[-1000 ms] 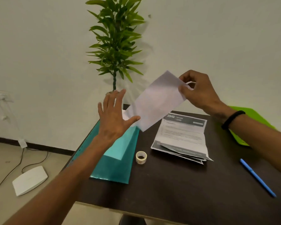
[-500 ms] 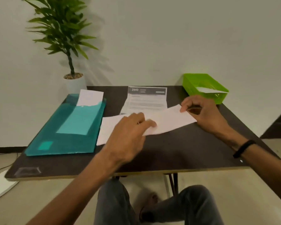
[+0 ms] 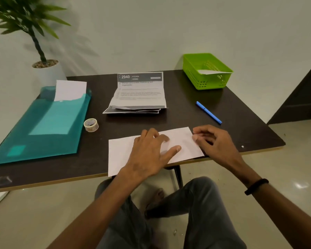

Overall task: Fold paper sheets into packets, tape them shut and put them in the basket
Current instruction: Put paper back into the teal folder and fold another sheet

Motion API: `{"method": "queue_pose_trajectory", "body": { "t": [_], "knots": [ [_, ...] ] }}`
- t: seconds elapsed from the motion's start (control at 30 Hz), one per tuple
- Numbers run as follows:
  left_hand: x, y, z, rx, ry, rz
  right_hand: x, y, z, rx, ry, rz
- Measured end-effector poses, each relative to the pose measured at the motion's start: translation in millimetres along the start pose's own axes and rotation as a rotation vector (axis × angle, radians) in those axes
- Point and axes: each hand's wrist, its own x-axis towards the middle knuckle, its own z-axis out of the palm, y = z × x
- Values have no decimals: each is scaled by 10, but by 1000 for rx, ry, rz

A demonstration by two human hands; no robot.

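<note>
A white paper sheet (image 3: pixel 120 153) lies flat at the table's near edge, its near left corner hanging slightly over. My left hand (image 3: pixel 151 153) rests on the sheet's middle with fingers spread and pressing down. My right hand (image 3: pixel 214 141) has its fingertips at the sheet's right edge, thumb and forefinger pinching it. A roll of clear tape (image 3: pixel 91 124) sits to the left of the sheet. The green basket (image 3: pixel 192 69) stands at the far right corner with a white packet (image 3: pixel 212 71) inside.
A teal plastic folder (image 3: pixel 34 133) with a white sheet (image 3: pixel 70 89) sticking out lies at the left. A stack of printed sheets (image 3: pixel 138 92) sits mid-table. A blue pen (image 3: pixel 208 112) lies to the right. A potted plant (image 3: pixel 43 67) stands behind the far left corner.
The sheet was held up in the air by my right hand; it has come down flat onto the table's near edge, and my left hand has settled on top of it.
</note>
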Motion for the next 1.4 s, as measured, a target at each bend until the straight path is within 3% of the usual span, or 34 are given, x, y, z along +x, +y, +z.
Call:
{"method": "queue_pose_trajectory", "body": {
  "t": [0.17,0.53,0.7,1.17,1.4],
  "knots": [
    [77,21,318,91,-33,-59,-327,67,23,-240,-153,-88],
    [91,15,389,248,-69,-40,-448,7,40,-176,42,-11],
    [81,12,388,244,-72,-34,-448,-110,148,-286,103,-10],
    [84,-8,430,229,-30,-36,-328,-424,351,-615,18,124],
    [99,-27,444,210,-10,-30,-305,-399,61,-297,17,254]
  ]
}}
